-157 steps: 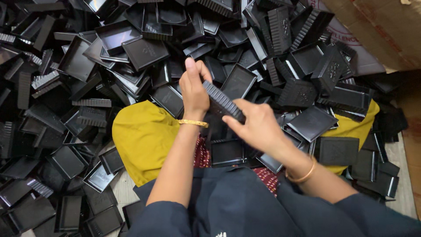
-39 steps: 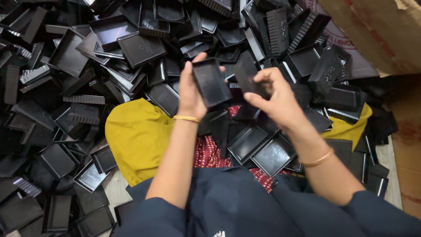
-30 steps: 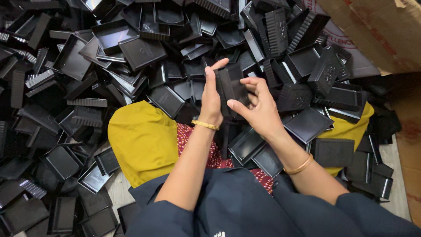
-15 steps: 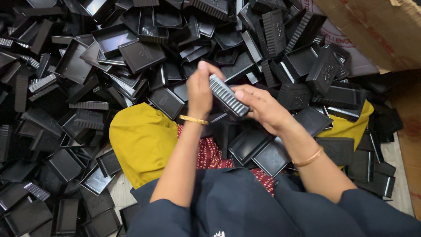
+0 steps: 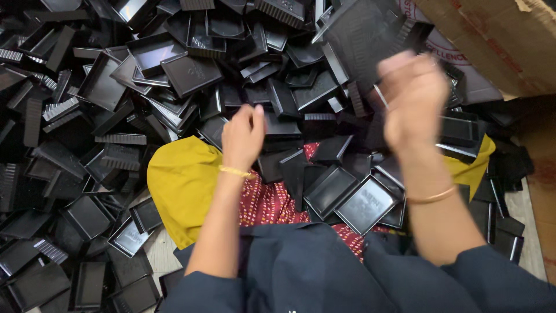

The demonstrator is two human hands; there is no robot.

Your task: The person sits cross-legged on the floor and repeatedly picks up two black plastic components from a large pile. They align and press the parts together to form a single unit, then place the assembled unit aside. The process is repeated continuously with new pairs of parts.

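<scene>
Black plastic trays lay heaped across the floor on every side of the seated person, with a cardboard box at 1 o'clock. A yellow cloth and a red patterned cloth covered the lap at centre, and a few loose trays rested open side up on it at 4 o'clock.

The left hand hovered just above the lap trays at centre. Its fingers were loosely curled and nothing showed in its grasp. A thin gold bangle circled the wrist.

The right hand was raised at 2 o'clock and smeared by motion, its fingers drawn in. Just beyond it, toward 1 o'clock, a blurred tray stood tilted in the air. Whether the fingers gripped this tray's edge or had let it go could not be told.

Judged from these positions, the step in hand was the carrying of one tray up and away to the box side, while the free hand waited over the lap. A further pick would call for pinching a single tray by its rim, since the pieces overlapped and nested closely.
</scene>
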